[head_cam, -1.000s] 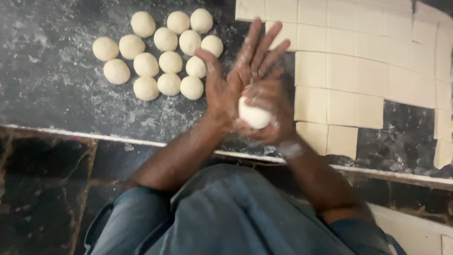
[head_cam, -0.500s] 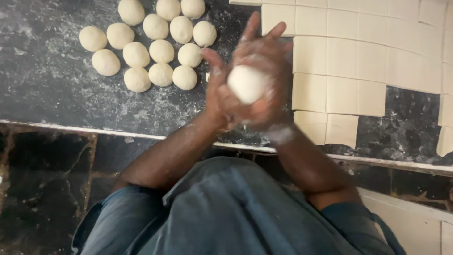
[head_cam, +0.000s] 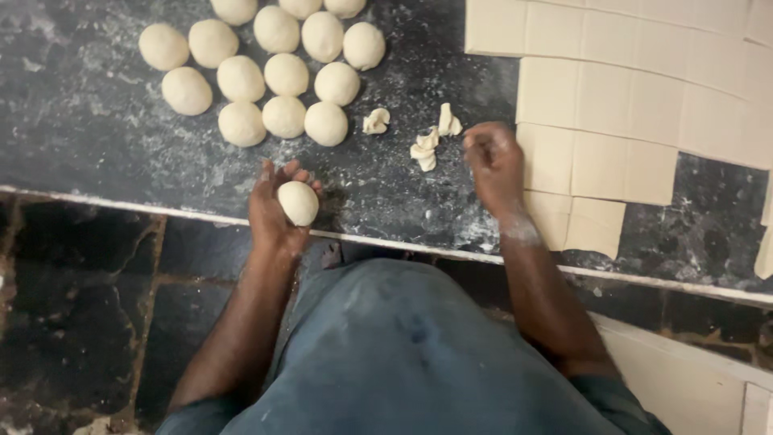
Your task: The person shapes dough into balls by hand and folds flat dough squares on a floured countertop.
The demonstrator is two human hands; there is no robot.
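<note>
Head camera is my only view, and from it several things are cut off: the top row of the dough balls [head_cam: 278, 76] runs out past the upper edge, the sheet of cut dough squares [head_cam: 620, 105] continues off the right side, and my own torso in blue cloth [head_cam: 419, 354] hides whatever lies beneath the counter edge [head_cam: 121, 201]. My right hand [head_cam: 493, 161] is blurred, loosely closed with its fingers curled inward, hovering just beside the dough scraps [head_cam: 424, 145] and over the near corner of the squares; I cannot tell whether it pinches anything. My left hand [head_cam: 274, 213] is turned palm up at the front lip of the dark stone counter [head_cam: 97, 137], and the rolled dough ball [head_cam: 298, 203] sits in the cupped palm, the fingers [head_cam: 283, 171] slightly spread and curling up behind it, cradling rather than squeezing. That ball lies well apart from the right hand and near the front row of the finished balls.
</note>
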